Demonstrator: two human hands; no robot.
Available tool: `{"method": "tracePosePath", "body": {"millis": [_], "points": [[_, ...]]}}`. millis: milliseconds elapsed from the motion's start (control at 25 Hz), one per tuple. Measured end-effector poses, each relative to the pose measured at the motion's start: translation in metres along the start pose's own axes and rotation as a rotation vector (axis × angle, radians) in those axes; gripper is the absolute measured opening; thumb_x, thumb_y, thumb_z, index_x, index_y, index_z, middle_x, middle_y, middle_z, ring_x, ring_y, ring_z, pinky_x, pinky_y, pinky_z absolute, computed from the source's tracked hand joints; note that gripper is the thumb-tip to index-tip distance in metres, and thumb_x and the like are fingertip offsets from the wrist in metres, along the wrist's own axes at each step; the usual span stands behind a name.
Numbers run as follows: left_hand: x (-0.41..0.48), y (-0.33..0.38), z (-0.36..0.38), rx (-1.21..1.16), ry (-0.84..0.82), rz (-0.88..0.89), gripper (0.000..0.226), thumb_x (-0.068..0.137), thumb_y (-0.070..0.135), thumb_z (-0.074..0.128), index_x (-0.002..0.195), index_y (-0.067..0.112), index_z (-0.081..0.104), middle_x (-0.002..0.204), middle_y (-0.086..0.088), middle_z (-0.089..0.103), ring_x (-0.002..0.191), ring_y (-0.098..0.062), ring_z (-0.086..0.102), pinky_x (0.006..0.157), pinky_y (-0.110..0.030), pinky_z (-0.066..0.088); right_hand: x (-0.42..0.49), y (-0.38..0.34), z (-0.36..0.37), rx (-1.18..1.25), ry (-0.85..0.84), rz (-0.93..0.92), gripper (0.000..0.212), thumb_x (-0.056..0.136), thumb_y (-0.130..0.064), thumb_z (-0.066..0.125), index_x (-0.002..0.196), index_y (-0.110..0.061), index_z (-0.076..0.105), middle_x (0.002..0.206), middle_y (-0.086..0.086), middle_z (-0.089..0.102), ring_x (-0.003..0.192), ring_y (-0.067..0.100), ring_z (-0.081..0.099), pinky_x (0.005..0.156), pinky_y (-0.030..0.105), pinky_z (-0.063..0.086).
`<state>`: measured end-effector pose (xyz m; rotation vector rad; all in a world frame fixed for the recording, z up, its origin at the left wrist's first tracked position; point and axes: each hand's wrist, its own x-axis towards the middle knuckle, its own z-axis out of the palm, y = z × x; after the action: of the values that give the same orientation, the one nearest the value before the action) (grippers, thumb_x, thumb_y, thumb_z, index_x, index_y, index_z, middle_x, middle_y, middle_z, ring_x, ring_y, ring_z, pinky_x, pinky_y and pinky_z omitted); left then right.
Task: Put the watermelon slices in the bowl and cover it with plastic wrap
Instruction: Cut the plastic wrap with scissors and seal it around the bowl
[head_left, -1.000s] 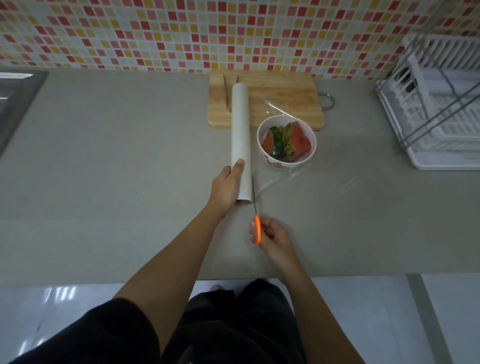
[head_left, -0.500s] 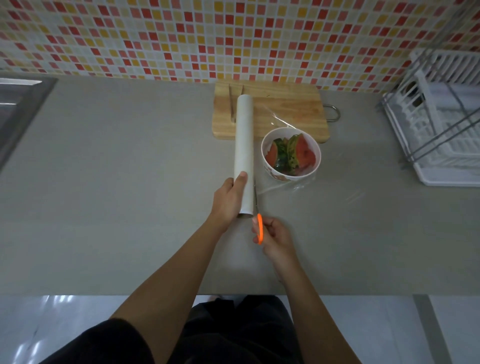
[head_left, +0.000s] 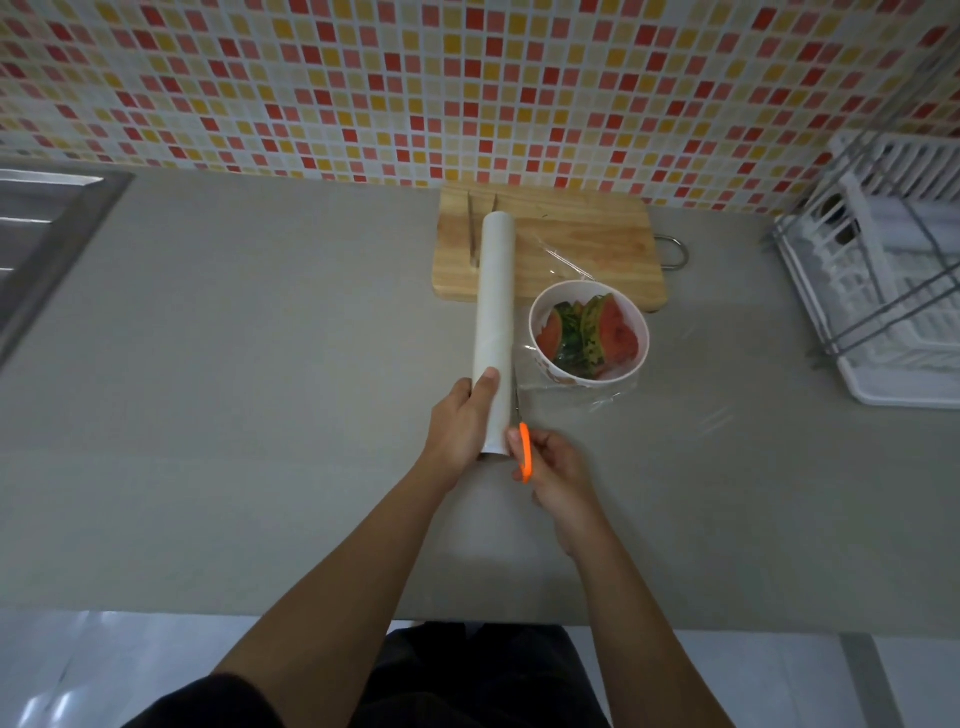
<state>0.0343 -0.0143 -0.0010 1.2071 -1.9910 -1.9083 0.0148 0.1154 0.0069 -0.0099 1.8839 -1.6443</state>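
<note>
A white bowl (head_left: 545, 364) holding several watermelon slices (head_left: 597, 332) stands on the grey counter, just in front of a wooden cutting board (head_left: 582, 228). A sheet of clear plastic wrap (head_left: 675, 395) stretches from the white roll (head_left: 496, 312) over and past the bowl to the right. My left hand (head_left: 460, 421) grips the near end of the roll. My right hand (head_left: 558, 478) holds orange-handled scissors (head_left: 524, 449), whose blades point away along the roll's right side at the wrap's near edge.
Metal tongs (head_left: 472, 228) lie on the board's left part, partly behind the roll. A white dish rack (head_left: 893, 280) stands at the right. A steel sink (head_left: 47, 228) is at the far left. The tiled wall runs along the back.
My right hand has moved the scissors forward, up beside the roll's near end. The view has tilted so that everything sits lower in the frame. My left hand keeps its grip on the roll.
</note>
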Motion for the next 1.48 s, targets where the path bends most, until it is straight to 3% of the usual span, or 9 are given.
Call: {"method": "tracePosePath", "body": {"millis": [160, 400, 560, 760, 920, 1080, 1240, 1480], "points": [[0.0, 0.0, -0.001, 0.006, 0.0, 0.005, 0.047, 0.089, 0.054, 0.046, 0.088, 0.009, 0.061, 0.082, -0.002, 0.061, 0.076, -0.018, 0.058, 0.067, -0.034, 0.044, 0.001, -0.002, 0.0, 0.015, -0.041, -0.016, 0.013, 0.083, -0.033, 0.065, 0.083, -0.02, 0.064, 0.062, -0.017, 0.067, 0.054, -0.009, 0.056, 0.041, 0.006, 0.035], [0.0, -0.003, -0.004, -0.055, -0.013, 0.018, 0.05, 0.088, 0.054, 0.048, 0.087, 0.005, 0.059, 0.085, -0.007, 0.062, 0.077, -0.022, 0.058, 0.075, -0.038, 0.047, 0.008, -0.017, -0.001, -0.066, -0.014, 0.102, 0.039, 0.069, -0.064, 0.057, 0.074, -0.025, 0.058, 0.053, -0.014, 0.059, 0.047, -0.004, 0.048, 0.038, 0.011, 0.03], [0.001, -0.004, -0.005, -0.062, -0.029, 0.014, 0.054, 0.082, 0.06, 0.047, 0.084, 0.007, 0.058, 0.081, -0.006, 0.06, 0.075, -0.02, 0.056, 0.073, -0.038, 0.046, -0.005, 0.003, -0.001, -0.033, 0.05, 0.215, 0.048, 0.067, -0.067, 0.056, 0.079, -0.02, 0.056, 0.061, -0.01, 0.059, 0.044, -0.006, 0.051, 0.034, 0.014, 0.028], [0.003, -0.003, -0.007, -0.083, -0.035, 0.006, 0.047, 0.081, 0.061, 0.049, 0.076, 0.015, 0.058, 0.076, -0.002, 0.059, 0.069, -0.017, 0.055, 0.067, -0.034, 0.044, -0.015, 0.021, 0.004, -0.04, 0.008, 0.353, 0.045, 0.065, -0.065, 0.056, 0.081, -0.023, 0.056, 0.069, -0.006, 0.062, 0.045, -0.001, 0.055, 0.032, 0.014, 0.024], [0.002, -0.004, -0.006, -0.074, -0.032, 0.006, 0.053, 0.081, 0.06, 0.048, 0.083, 0.009, 0.06, 0.079, -0.003, 0.061, 0.071, -0.016, 0.057, 0.067, -0.033, 0.045, -0.004, 0.004, 0.005, -0.065, -0.059, 0.277, 0.049, 0.059, -0.071, 0.054, 0.081, -0.027, 0.057, 0.07, -0.01, 0.061, 0.051, -0.003, 0.055, 0.038, 0.016, 0.028], [0.0, -0.004, -0.006, -0.093, -0.038, -0.003, 0.047, 0.083, 0.057, 0.049, 0.081, 0.011, 0.06, 0.083, -0.006, 0.063, 0.075, -0.019, 0.059, 0.072, -0.036, 0.047, 0.007, -0.014, 0.007, -0.08, -0.073, 0.171, 0.044, 0.068, -0.071, 0.055, 0.078, -0.028, 0.055, 0.06, -0.016, 0.057, 0.055, -0.003, 0.051, 0.05, 0.02, 0.032], [0.0, -0.004, -0.007, -0.11, -0.047, -0.013, 0.05, 0.084, 0.055, 0.05, 0.084, 0.005, 0.059, 0.085, -0.011, 0.063, 0.077, -0.022, 0.06, 0.077, -0.043, 0.05, 0.008, -0.021, 0.006, -0.031, -0.062, 0.038, 0.031, 0.084, -0.046, 0.059, 0.077, -0.016, 0.057, 0.061, -0.005, 0.059, 0.045, -0.005, 0.051, 0.04, 0.008, 0.035], [0.003, -0.004, -0.01, -0.078, -0.058, 0.016, 0.043, 0.089, 0.05, 0.05, 0.084, 0.008, 0.06, 0.088, -0.01, 0.066, 0.075, -0.019, 0.062, 0.069, -0.033, 0.049, 0.02, -0.032, 0.009, -0.076, -0.088, 0.071, 0.027, 0.085, -0.045, 0.057, 0.079, -0.019, 0.055, 0.064, -0.006, 0.058, 0.046, -0.004, 0.051, 0.039, 0.007, 0.033]]}}
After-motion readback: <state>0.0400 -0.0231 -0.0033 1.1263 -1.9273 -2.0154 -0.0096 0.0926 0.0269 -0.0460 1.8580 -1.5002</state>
